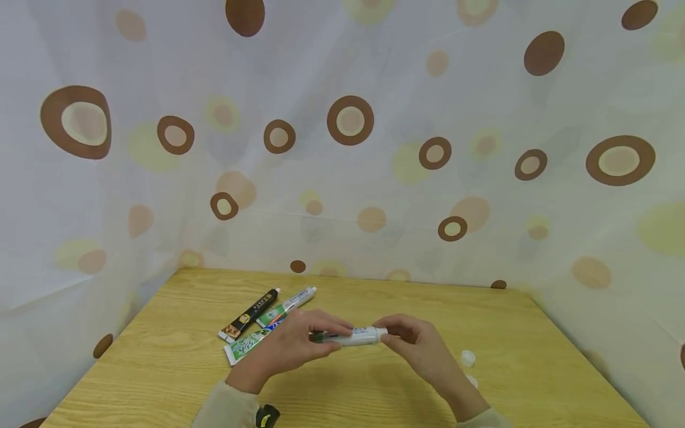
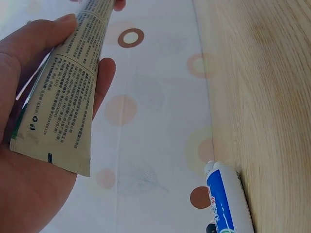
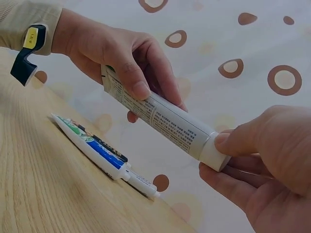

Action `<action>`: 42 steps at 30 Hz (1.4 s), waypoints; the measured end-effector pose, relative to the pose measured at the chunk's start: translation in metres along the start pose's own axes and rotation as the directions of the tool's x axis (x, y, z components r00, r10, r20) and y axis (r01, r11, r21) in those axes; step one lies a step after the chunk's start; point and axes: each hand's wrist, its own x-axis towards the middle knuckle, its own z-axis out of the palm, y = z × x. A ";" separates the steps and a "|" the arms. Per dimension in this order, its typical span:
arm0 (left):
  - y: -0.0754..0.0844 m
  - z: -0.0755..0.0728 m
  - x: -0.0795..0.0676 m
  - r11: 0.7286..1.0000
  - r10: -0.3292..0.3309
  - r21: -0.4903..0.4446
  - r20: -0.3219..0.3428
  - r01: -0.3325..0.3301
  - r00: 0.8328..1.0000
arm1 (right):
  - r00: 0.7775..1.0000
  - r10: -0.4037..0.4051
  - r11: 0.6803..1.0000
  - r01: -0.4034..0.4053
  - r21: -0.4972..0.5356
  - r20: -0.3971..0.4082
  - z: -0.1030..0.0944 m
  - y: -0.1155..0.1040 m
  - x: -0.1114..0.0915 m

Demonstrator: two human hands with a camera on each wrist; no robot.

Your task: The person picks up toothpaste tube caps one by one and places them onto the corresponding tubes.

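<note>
A white toothpaste tube [image 1: 361, 337] is held level above the table by both hands. My left hand [image 1: 286, 342] grips its flat end, with the thumb on one face and the fingers on the other. Rows of small print cover the tube's side in the right wrist view. At the other end, my right hand [image 1: 425, 351] pinches the white cap [image 3: 214, 153] between thumb and fingers. The cap sits on the end of the tube.
Left of the hands lie a black toothpaste tube [image 1: 251, 314], a green-and-white tube [image 1: 289, 306] and a blue, green and white tube [image 1: 248, 345], close together. Two loose white caps [image 1: 468, 358] lie on the wooden table [image 1: 535, 380] at right. A dotted curtain [image 1: 321, 178] surrounds the table.
</note>
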 end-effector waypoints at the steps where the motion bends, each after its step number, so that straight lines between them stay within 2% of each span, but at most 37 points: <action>1: 0.000 0.000 0.000 1.000 -0.008 0.007 0.001 0.008 1.000 | 1.000 0.005 1.000 -0.005 0.000 -0.007 0.001 0.000 0.000; 4: 0.000 0.001 0.001 0.999 -0.021 0.045 0.004 0.021 1.000 | 0.999 0.023 1.000 -0.023 0.000 -0.025 0.003 0.001 0.001; 10: 0.000 0.001 0.002 0.991 0.016 0.131 0.013 -0.018 1.000 | 0.996 0.074 0.997 -0.074 -0.014 -0.043 0.005 -0.001 0.001; 15: 0.000 0.003 0.002 0.982 0.023 0.184 0.027 -0.027 0.999 | 0.992 0.119 0.992 -0.120 -0.028 -0.051 0.006 -0.002 0.000; 21: -0.001 0.005 0.002 0.974 0.017 0.225 0.037 -0.025 0.999 | 0.989 0.137 0.990 -0.139 -0.030 -0.054 0.006 0.000 0.000; 26: -0.001 0.005 0.003 0.975 0.017 0.222 0.037 -0.025 0.999 | 0.986 0.153 0.988 -0.155 -0.018 -0.058 0.005 0.000 0.000; 32: -0.001 0.004 0.003 0.981 -0.017 0.192 0.043 0.009 0.999 | 0.983 0.173 0.985 -0.173 0.004 -0.066 0.005 0.001 0.001; 42: -0.002 0.003 0.002 0.990 -0.050 0.137 0.058 0.041 0.997 | 0.976 0.217 0.969 -0.211 0.125 -0.030 0.002 0.003 0.001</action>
